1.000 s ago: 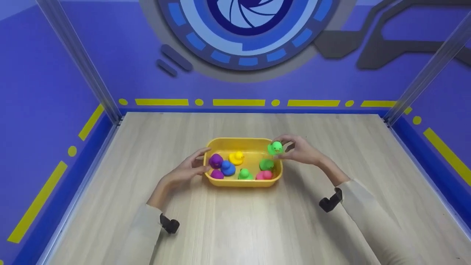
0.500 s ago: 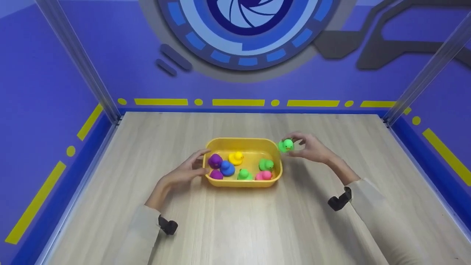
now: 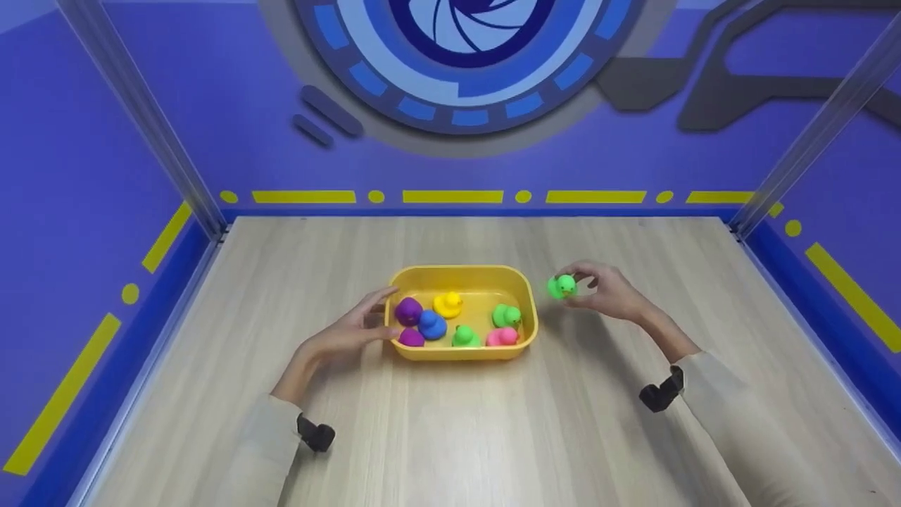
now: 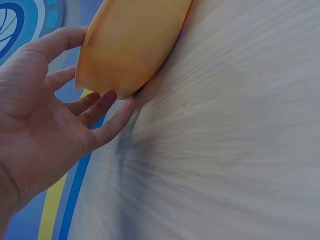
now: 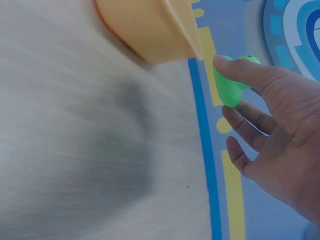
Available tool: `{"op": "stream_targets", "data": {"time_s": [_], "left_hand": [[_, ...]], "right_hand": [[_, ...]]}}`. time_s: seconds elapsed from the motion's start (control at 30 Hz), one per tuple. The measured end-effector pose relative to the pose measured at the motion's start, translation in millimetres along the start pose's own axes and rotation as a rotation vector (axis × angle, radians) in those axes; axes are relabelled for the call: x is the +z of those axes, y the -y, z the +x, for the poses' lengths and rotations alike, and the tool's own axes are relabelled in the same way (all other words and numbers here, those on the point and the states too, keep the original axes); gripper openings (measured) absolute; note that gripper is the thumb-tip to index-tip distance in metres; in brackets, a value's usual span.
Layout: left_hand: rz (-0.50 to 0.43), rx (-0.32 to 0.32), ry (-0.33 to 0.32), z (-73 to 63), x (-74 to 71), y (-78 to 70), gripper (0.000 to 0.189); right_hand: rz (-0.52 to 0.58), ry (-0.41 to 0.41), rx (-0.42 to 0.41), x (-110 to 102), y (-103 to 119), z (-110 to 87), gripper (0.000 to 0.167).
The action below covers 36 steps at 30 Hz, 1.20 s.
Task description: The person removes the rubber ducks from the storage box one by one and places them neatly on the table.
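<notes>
My right hand [image 3: 611, 292] pinches a bright green rubber duck [image 3: 562, 286] between thumb and fingers, in the air just right of a yellow tub [image 3: 461, 355]. In the right wrist view the thumb presses on the duck [image 5: 229, 91], with fingertips at its underside. My left hand [image 3: 349, 329] steadies the tub's left end, thumb and fingers spread around it; the left wrist view has fingertips against the tub's wall [image 4: 132, 45]. Inside the tub sit two purple ducks [image 3: 408, 311], a blue duck [image 3: 432, 325], a yellow duck [image 3: 448, 305], two green ducks [image 3: 506, 316] and a pink duck [image 3: 502, 337].
The tub stands on a light wooden table [image 3: 464, 429]. A purple-blue back wall [image 3: 450, 169] with yellow dashes rises behind it, and side walls close in left and right. Each wrist carries a black camera mount [image 3: 662, 396].
The right hand has carried the green duck from over the tub's right rim outward to the right, and slightly lower. The left hand has stayed on the tub's left end.
</notes>
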<state>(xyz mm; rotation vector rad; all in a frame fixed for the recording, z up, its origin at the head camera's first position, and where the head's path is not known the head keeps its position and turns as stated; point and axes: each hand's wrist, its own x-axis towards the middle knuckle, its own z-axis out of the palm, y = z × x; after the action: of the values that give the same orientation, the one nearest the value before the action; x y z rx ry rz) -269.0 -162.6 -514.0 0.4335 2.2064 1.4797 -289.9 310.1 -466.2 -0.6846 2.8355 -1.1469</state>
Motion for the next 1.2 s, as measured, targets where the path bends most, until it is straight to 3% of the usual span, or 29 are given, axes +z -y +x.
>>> {"op": "stream_targets", "data": {"time_s": [0.33,0.57,0.83,1.2], "left_hand": [[0.021,0.013,-0.052,4.8,5.6,6.2,0.084],[0.043,0.035,-0.077,5.5,3.0,2.9,0.085],[0.056,0.04,-0.073,5.0,1.7,4.5,0.082],[0.024,0.069,-0.053,4.5,2.2,5.3,0.077]], "right_hand": [[0.03,0.034,0.066,18,-28,-13.2,0.035],[0.045,0.081,0.094,28,-37,-9.6,0.035],[0.009,0.092,0.034,35,-40,-7.4,0.035],[0.014,0.091,0.109,40,-43,-11.0,0.04]]}}
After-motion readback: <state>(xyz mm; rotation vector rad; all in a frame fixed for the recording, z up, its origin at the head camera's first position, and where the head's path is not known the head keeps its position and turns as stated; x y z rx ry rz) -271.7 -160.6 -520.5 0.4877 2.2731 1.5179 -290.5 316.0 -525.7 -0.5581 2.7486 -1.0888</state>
